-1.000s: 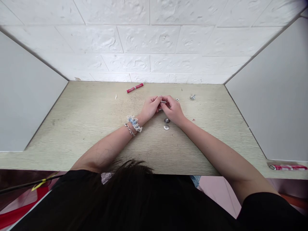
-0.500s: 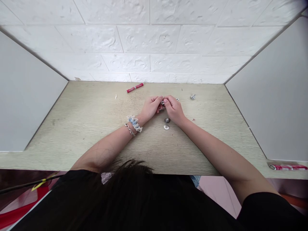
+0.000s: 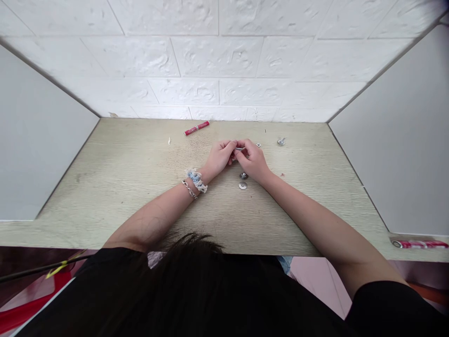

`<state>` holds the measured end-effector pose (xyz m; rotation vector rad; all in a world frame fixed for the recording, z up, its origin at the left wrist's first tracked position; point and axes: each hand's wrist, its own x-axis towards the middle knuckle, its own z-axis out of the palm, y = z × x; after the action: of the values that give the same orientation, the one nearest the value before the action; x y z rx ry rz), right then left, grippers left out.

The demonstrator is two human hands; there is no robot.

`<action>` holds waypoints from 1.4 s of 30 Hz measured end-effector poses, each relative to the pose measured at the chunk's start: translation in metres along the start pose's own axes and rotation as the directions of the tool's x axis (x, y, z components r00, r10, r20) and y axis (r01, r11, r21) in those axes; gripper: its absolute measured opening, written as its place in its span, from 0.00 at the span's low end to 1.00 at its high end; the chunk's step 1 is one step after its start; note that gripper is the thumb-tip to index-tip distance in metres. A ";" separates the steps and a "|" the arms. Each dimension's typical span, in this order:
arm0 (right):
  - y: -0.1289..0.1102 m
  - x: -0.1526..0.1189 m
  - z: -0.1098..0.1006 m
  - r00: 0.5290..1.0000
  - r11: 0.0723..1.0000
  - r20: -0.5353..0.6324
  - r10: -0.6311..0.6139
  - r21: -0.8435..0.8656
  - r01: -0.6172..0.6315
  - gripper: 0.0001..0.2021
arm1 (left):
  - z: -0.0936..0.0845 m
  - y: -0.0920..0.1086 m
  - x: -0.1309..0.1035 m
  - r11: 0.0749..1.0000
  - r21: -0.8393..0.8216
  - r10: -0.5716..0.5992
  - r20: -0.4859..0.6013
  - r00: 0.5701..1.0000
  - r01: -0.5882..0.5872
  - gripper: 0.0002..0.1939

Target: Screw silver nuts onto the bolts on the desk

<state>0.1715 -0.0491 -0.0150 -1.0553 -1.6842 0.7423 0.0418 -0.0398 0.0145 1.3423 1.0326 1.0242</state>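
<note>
My left hand (image 3: 220, 157) and my right hand (image 3: 253, 161) meet over the middle of the table, fingertips together. Between them is a small metal piece (image 3: 239, 149), partly hidden by the fingers; both hands are closed around it. Just below the hands lie a small dark metal part (image 3: 243, 175) and a flat round silver washer (image 3: 242, 186). A tiny ring-like part (image 3: 258, 145) rests beside the right hand's knuckles. Farther right sits another small metal part (image 3: 281, 141).
On the wooden table (image 3: 122, 164), a red tube (image 3: 196, 128) lies near the back wall. Another red tube (image 3: 420, 244) is at the front right edge. Grey panels (image 3: 42, 121) stand left and right. A small white scrap (image 3: 169, 140) lies left of the hands.
The fingers of my right hand have shifted around the small metal piece, its thumb moving left and down. More of the ring-like part beside that hand shows.
</note>
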 end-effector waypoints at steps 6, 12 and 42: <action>0.002 0.000 0.000 0.999 1.000 -0.030 -0.016 -0.021 0.015 0.12 | 0.000 0.000 0.000 1.000 0.002 0.007 0.019 1.000 -0.007 0.22; 0.003 0.000 0.001 1.000 1.000 0.001 0.009 -0.013 -0.009 0.08 | 0.001 0.001 0.000 1.000 0.009 0.001 -0.003 1.000 -0.001 0.21; 0.002 -0.001 0.001 0.999 0.999 0.012 0.040 -0.031 -0.039 0.07 | 0.000 0.001 -0.001 1.000 0.022 -0.002 -0.007 1.000 0.002 0.22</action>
<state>0.1711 -0.0490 -0.0176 -1.1102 -1.6944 0.7523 0.0416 -0.0404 0.0157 1.3561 1.0528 1.0188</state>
